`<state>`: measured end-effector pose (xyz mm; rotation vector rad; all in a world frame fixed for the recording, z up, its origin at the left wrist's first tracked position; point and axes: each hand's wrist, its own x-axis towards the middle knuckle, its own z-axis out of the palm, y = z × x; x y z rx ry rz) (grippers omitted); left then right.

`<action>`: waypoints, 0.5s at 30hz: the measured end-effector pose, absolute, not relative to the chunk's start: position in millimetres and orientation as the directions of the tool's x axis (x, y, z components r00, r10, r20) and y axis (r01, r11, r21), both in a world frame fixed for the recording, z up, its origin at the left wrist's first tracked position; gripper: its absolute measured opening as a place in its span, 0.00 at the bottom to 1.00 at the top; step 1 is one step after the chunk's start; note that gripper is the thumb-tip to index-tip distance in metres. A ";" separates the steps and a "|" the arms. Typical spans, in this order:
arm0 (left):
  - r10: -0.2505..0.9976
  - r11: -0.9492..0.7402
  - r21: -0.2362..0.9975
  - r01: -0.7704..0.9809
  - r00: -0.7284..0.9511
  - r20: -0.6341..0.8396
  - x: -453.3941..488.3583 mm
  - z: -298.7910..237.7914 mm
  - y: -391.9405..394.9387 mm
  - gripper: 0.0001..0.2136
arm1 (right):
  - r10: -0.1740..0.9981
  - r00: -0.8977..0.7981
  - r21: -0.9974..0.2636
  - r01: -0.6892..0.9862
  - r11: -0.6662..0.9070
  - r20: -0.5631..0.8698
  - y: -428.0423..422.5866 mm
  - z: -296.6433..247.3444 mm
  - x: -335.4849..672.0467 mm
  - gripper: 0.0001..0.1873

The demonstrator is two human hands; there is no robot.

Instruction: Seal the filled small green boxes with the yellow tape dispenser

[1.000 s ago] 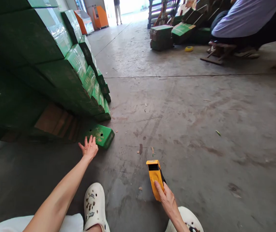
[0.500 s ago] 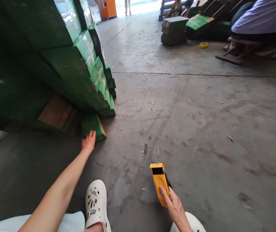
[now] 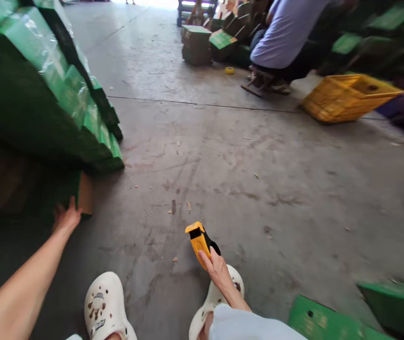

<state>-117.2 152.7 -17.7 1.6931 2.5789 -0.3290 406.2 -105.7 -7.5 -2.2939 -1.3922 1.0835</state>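
Low at the left, my left hand [image 3: 66, 218] has its fingers spread over a green cardboard box [image 3: 60, 189] with a brown end face. The box sits on the floor at the foot of the stack, and the far fingers are in shadow. My right hand [image 3: 216, 270] is wrapped round a yellow-and-black handheld tool [image 3: 200, 244], thumb on its yellow side. The tool is tilted, with its squared head pointing forward over the floor; its exact kind is unclear. My two white clogs are below, the right one partly behind my right forearm.
Green cartons [image 3: 53, 71] are stacked tall at the left. Ahead, a person [image 3: 283, 35] sits on a low stool near flattened boxes [image 3: 197, 45] and a yellow tape roll [image 3: 229, 71]. A yellow crate [image 3: 347, 101] stands at right; green cardboard [image 3: 324, 318] lies at lower right.
The view has swung right, bringing in the yellow crate and the green cardboard. My left hand and the box have shifted left relative to the stack. My right hand keeps the yellow tool.
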 end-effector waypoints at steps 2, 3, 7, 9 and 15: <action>0.899 0.416 -0.133 0.900 -0.429 -0.089 -112.3 -28.7 143.9 0.30 | 0.820 0.341 -0.457 0.701 -0.547 -0.459 -108.8 -3.6 410.8 0.19; 0.923 0.376 -0.118 0.919 -0.383 -0.041 -103.7 -33.5 137.9 0.30 | 0.810 0.371 -0.397 0.729 -0.557 -0.455 -110.5 -1.7 412.4 0.19; 0.999 0.002 -0.008 1.000 -0.003 -0.048 -25.3 -40.3 110.0 0.28 | 0.802 0.409 -0.296 0.777 -0.556 -0.434 -121.9 9.4 413.8 0.20; 0.965 -0.174 0.119 0.978 0.193 -0.178 32.6 -33.8 93.0 0.25 | 0.791 0.441 -0.359 0.720 -0.593 -0.423 -131.5 18.7 414.8 0.21; 0.765 -0.314 0.634 0.706 0.584 -0.272 184.4 40.7 37.4 0.24 | 0.638 0.621 -0.577 0.340 -0.743 -0.455 -192.1 66.9 434.5 0.24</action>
